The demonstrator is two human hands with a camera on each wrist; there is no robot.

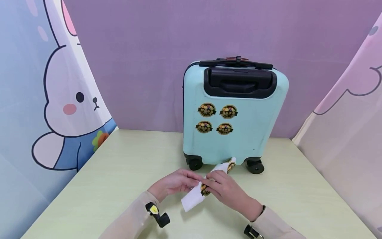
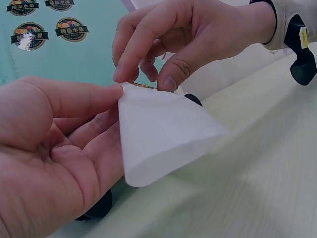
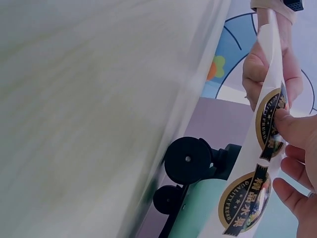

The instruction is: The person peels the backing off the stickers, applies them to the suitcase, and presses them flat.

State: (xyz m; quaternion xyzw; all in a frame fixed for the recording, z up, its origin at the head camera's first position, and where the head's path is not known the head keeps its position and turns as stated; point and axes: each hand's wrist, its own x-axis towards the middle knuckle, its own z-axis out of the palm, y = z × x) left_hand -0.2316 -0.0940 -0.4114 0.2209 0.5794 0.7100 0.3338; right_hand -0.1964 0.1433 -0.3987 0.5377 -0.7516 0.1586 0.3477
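A strip of white sticker backing paper (image 1: 192, 199) is bent over between the hands, in front of a mint-green suitcase (image 1: 253, 129). My left hand (image 1: 176, 182) pinches the strip along its folded edge, thumb and fingers meeting there in the left wrist view (image 2: 54, 134). At that fold, my right hand (image 1: 228, 191) has its thumb and fingers on a round black-and-gold fruit sticker (image 3: 266, 121). A second sticker (image 3: 242, 201) lies flat lower on the strip. Several matching stickers, among them one at the upper left (image 1: 207, 109), sit in two rows on the suitcase.
The suitcase stands upright on its black wheels (image 1: 255, 166) on a pale wooden table (image 1: 134, 152), its black handle (image 1: 238, 63) at the top. Behind hangs a purple cloth (image 1: 134, 66). A curtain with a cartoon rabbit (image 1: 71, 99) borders the left side.
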